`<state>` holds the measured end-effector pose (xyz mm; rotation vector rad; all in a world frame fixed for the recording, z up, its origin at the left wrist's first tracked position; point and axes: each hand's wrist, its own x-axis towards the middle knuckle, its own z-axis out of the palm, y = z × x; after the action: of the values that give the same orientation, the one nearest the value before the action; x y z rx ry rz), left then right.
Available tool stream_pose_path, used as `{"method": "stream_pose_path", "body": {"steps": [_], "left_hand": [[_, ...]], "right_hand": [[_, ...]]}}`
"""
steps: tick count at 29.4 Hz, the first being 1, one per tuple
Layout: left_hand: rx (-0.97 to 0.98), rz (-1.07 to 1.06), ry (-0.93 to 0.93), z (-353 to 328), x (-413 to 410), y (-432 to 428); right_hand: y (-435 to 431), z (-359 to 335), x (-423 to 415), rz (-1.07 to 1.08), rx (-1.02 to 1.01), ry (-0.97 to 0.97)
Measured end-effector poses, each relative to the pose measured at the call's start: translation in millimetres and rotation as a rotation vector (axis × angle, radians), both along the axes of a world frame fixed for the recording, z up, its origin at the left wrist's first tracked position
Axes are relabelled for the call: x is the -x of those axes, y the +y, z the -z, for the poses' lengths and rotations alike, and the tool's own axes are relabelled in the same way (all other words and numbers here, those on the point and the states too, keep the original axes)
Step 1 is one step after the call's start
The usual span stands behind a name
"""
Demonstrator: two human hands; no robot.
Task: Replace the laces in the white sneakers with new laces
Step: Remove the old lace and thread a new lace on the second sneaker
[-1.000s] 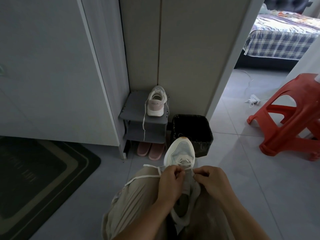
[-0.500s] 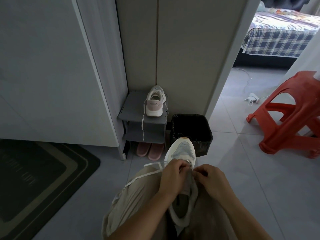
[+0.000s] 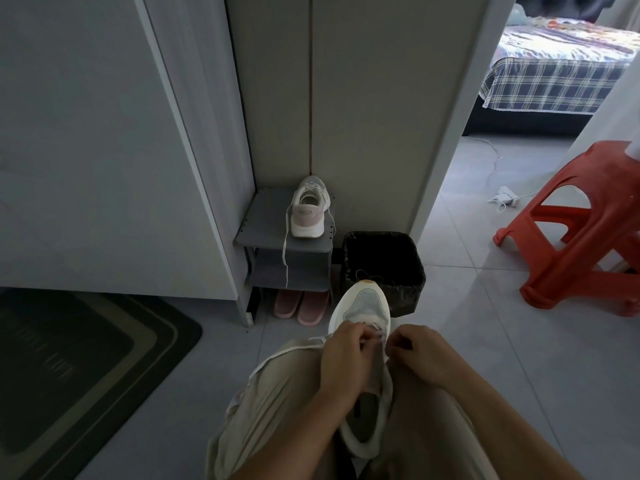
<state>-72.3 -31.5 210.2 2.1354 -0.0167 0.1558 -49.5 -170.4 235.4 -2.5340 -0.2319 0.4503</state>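
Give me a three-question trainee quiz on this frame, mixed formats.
1. True or false: the second sneaker lies in the black bin.
2. The loose lace trails over: A the left thigh, B the mat, C the stool?
3. Fill in: left hand and right hand both work at the ___ of the lap sneaker.
Key: 1 false, it stands on the grey shelf. 2 A. 3 eyelets.

Sneaker (image 3: 307, 220) on rack (image 3: 266, 225) — bin (image 3: 381, 252) right

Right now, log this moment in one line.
phase: lacing | left hand: pinches lace | right hand: pinches lace | sneaker: on lap
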Motion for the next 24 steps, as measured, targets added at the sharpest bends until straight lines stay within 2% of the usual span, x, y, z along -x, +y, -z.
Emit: {"method": "stream_pose_path", "body": {"steps": [2,4,5,7,9,11,13,15,16,17,19,21,24], "left_hand": [[0.047,-0.028,-0.1,-10.0,-5.2,14.1],[0.009,-0.163,-0.213,-11.3,-13.1,39.5],[-0.004,-0.225,-0.209,-9.3,-15.8,54.0],[-0.003,-0.24,-0.071,1.3,-16.5,79.1],[-0.035,-0.121,0.109,13.0,-14.7,92.1],[-0.042,0.041,0.241,18.5,-10.8,91.3],[-0.059,0.167,0.31,18.2,-8.5,83.7],[-0.162,0.188,0.304,15.9,-9.0,75.3],[-0.215,0.147,0.261,15.2,-9.6,73.3],[-0.26,0.093,0.213,14.2,-10.1,72.9],[-0.302,0.057,0.152,13.4,-10.9,75.1],[-0.318,0.113,0.122,13.1,-9.0,76.1],[-0.327,0.141,0.044,14.3,-5.2,76.6]], "right_hand": [[-18.5,-3.1,-1.9,0.022,0.042,-0.033],[-54.3,-5.7,-0.6,0.092,0.078,-0.018],[-78.3,-5.4,0.8,0.153,0.092,-0.005],[-132.8,-2.7,6.1,0.329,0.139,0.026],[-180.0,9.2,9.7,0.5,0.261,0.106],[-200.2,23.4,10.3,0.584,0.381,0.189],[-185.3,28.2,12.4,0.53,0.509,0.21],[-149.0,24.8,9.5,0.42,0.627,0.107],[-123.5,19.0,6.8,0.362,0.597,-0.038],[-95.7,13.0,5.3,0.302,0.478,-0.194],[-37.4,-3.1,5.8,0.108,0.214,-0.322],[4.7,-12.4,5.9,-0.045,0.165,-0.201],[15.1,-19.0,0.1,-0.06,0.141,-0.113]]}}
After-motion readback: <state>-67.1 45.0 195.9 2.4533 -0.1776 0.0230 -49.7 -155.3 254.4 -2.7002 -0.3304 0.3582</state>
